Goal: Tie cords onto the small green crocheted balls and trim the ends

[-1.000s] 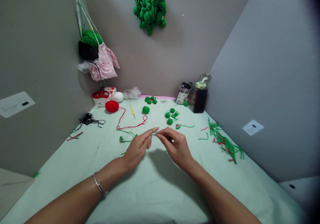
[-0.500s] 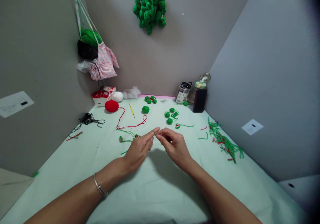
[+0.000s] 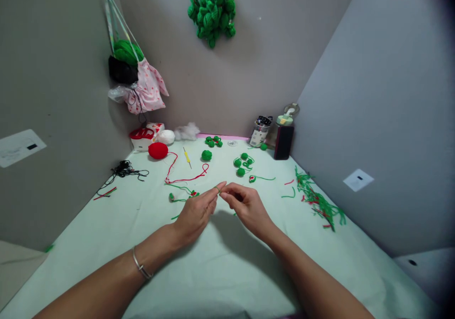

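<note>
My left hand [image 3: 195,214] is held above the table with its fingers long and pressed together. Around a finger near its tips runs a thin strand of green yarn [image 3: 218,189]. My right hand [image 3: 246,206] pinches with thumb and forefinger at this strand, right beside the left fingertips; the exact spot of the pinch is too small to make out. Just beyond the left hand lies a small red and green crocheted piece [image 3: 194,194], partly hidden by it. Green tails and a small green bud [image 3: 171,197] lie to its left.
A red yarn ball [image 3: 158,150], a yellow-handled crochet hook [image 3: 187,158] and a green yarn ball [image 3: 206,155] lie farther back. Several green crocheted balls [image 3: 241,172] sit beyond my right hand. Yarn scraps [image 3: 318,203] lie right, black yarn [image 3: 124,168] left. A phone [image 3: 284,142] leans at the back.
Both hands stay together at the green strand, with only tiny shifts of the fingers. The whole view has moved very slightly; the things on the table lie as before.
</note>
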`<state>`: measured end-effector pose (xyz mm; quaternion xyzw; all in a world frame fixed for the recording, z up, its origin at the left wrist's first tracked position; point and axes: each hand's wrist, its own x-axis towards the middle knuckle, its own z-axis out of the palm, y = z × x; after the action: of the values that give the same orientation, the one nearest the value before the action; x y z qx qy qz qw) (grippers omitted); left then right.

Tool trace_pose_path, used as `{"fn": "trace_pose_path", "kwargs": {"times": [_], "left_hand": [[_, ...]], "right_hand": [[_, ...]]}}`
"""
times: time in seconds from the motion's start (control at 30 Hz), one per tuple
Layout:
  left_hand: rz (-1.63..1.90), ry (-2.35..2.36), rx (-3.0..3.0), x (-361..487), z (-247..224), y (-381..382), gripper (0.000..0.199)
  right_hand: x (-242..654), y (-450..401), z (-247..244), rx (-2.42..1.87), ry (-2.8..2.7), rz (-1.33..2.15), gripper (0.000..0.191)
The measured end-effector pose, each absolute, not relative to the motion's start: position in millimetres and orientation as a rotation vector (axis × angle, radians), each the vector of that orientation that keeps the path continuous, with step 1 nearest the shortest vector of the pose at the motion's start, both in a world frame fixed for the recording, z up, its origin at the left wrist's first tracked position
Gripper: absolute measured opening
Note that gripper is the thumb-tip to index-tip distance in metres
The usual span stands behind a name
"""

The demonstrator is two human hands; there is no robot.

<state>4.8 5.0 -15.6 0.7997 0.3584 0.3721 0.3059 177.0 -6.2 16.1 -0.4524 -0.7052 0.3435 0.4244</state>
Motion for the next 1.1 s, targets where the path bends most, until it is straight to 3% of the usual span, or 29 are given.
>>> {"fn": "trace_pose_path", "kwargs": {"times": [0.5,1.1], "left_hand": [[0.953,0.908,2.041,6,-14,4,0.034],[0.981,0.851,1.941,8,-17,8,0.041]], "right_hand": [[176,-8,12,-1.077,-1.973,0.479,0.019],[178,0,5,-1.161,-1.877,0.528,0.014]]}}
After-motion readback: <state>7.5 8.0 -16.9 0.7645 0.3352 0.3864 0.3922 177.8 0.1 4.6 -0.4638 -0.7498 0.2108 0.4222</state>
